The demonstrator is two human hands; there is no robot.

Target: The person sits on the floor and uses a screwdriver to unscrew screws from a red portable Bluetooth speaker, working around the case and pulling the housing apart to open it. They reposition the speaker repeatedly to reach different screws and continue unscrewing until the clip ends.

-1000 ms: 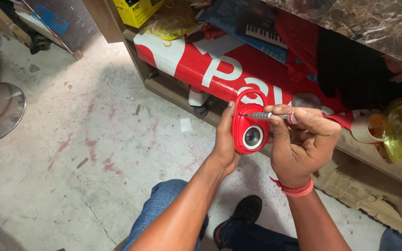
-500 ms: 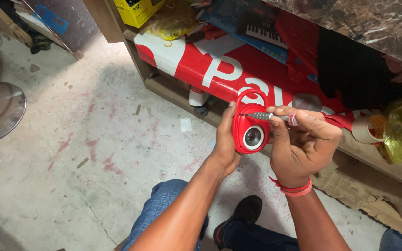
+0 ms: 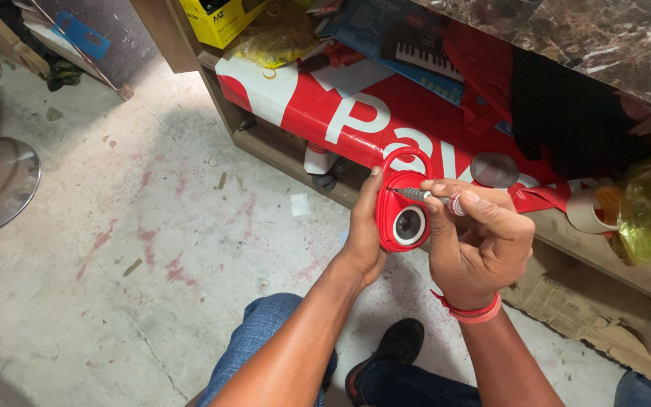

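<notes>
Both forearms reach forward from the bottom of the view, close together. The left hand (image 3: 365,226) is turned side-on, its thumb pointing up and its fingers curled out of sight, wrapped around a small red speaker (image 3: 403,218). The right hand (image 3: 476,241) sits just beside it, knuckles up, fingers bent and pinched on a thin screwdriver (image 3: 425,197). A red band (image 3: 475,310) circles the right wrist.

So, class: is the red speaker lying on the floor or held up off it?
Held up: the left hand grips the red speaker above the floor, while the right hand touches a screwdriver to it.
</notes>
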